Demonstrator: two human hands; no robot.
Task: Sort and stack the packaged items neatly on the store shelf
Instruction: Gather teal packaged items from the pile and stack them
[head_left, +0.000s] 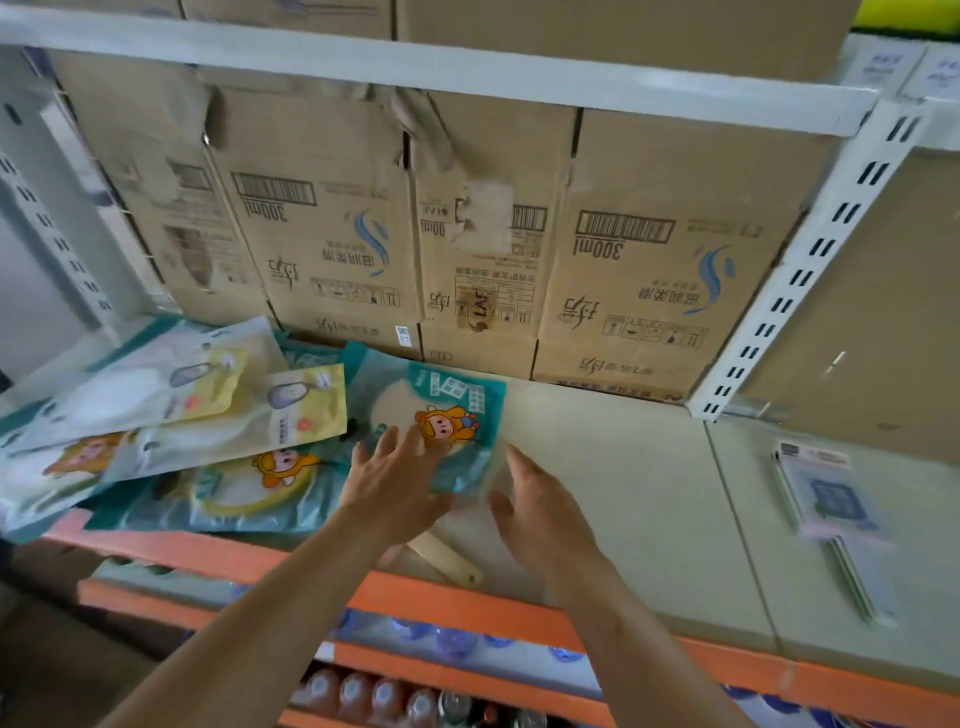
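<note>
Teal packet (457, 400): flat on the shelf (623, 467), under my left fingertips (389, 439), just left of my right ones; thin glossy film, light, floppy, probably slippery (one corner alone would let it sag).
Hold: both side edges, I judge, lifted level.
Left hand (395, 483): fingers spread, resting on its near part.
Right hand (540, 514): fingers straight, loosely apart, holding nothing.
Pile of packets (208, 415): left of my left hand, overlapping askew.
Cardboard boxes (649, 249): beyond my fingertips.

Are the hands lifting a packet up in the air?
No, the teal packet lies flat on the shelf, and the left hand and right hand are open, gripping nothing.
</note>
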